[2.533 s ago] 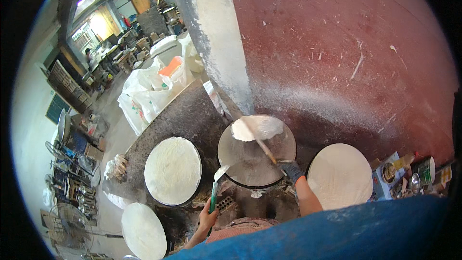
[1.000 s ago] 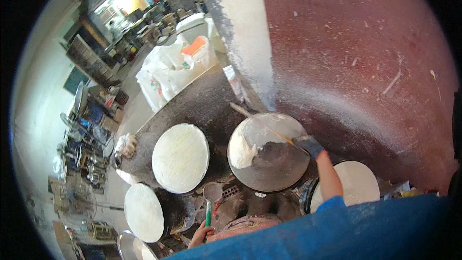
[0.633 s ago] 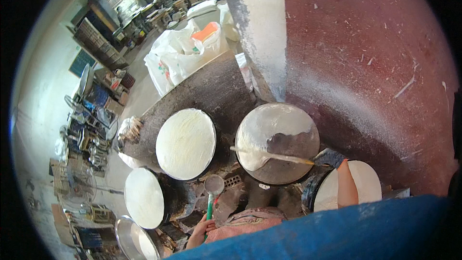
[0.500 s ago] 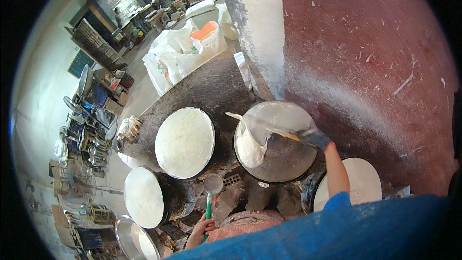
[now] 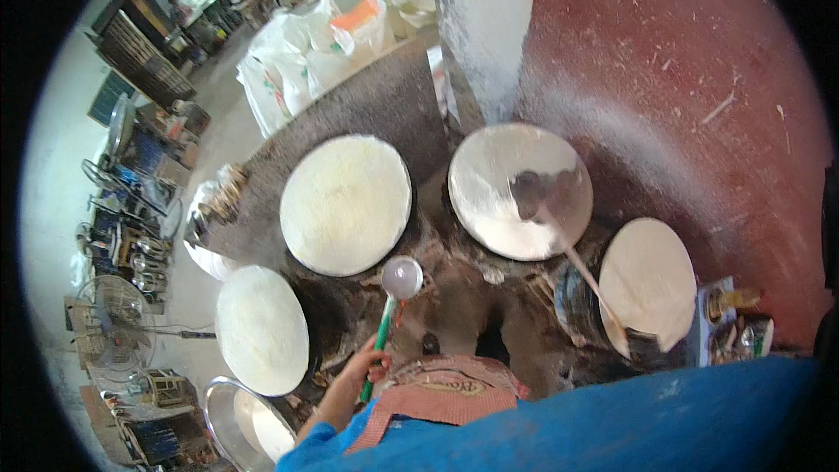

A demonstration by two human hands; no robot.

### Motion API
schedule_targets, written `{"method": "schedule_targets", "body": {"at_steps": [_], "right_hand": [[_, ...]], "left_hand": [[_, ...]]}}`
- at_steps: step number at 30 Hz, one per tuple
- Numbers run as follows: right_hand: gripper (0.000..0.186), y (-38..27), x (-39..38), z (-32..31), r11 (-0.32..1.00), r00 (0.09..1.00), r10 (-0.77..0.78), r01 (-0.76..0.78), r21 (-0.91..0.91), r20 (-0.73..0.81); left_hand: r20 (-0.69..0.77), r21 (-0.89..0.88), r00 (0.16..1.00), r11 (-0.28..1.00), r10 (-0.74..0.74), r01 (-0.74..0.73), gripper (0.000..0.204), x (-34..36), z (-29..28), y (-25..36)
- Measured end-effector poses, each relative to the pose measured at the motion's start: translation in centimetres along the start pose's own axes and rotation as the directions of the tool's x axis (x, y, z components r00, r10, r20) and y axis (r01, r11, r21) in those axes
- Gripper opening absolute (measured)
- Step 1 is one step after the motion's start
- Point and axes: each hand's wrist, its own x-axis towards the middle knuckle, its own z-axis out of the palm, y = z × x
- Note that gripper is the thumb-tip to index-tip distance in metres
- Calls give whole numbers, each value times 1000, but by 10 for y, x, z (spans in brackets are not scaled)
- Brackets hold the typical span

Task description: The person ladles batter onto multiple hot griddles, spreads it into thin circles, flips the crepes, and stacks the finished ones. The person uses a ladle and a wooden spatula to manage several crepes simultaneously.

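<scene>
My left hand (image 5: 374, 362) is closed round the green handle of a ladle (image 5: 402, 278), its round bowl held up between the griddles. At the lower right, my right hand (image 5: 645, 348), in a dark glove and hard to make out, appears closed on the near end of a wooden stick (image 5: 584, 269). The stick slants up and left over a round griddle (image 5: 559, 150) coated with a shiny white film, thicker at its lower edge. A blurred dark patch lies at the stick's far end; whether it is bare metal or part of the tool is unclear.
Pale sheets cover three other round griddles: centre left (image 5: 345, 205), far left (image 5: 262, 330) and right (image 5: 647, 284). A metal basin (image 5: 225, 419) with white contents sits lower left. White sacks (image 5: 297, 48) stand beyond a low partition (image 5: 350, 109); a fan (image 5: 114, 323) is at left.
My right hand has drawn back toward me and to the right, swinging the stick round. The white lump that hung from it is gone from sight; white now spreads over the griddle.
</scene>
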Motion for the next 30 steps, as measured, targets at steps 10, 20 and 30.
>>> {"method": "schedule_targets", "body": {"at_steps": [10,20,30], "right_hand": [[29,-166,-66,253,940,968,-159,88,-329,-194],[38,-119,-50,264,988,935,-128,90,-129,-331],[32,-104,-34,198,938,891,-283,335,92,-356]], "left_hand": [[211,-64,977,998,25,-12,57,-60,-24,7],[263,-171,960,984,97,-52,57,-78,-30,-16],[292,-237,952,971,97,-26,55,-67,1,-23]]}}
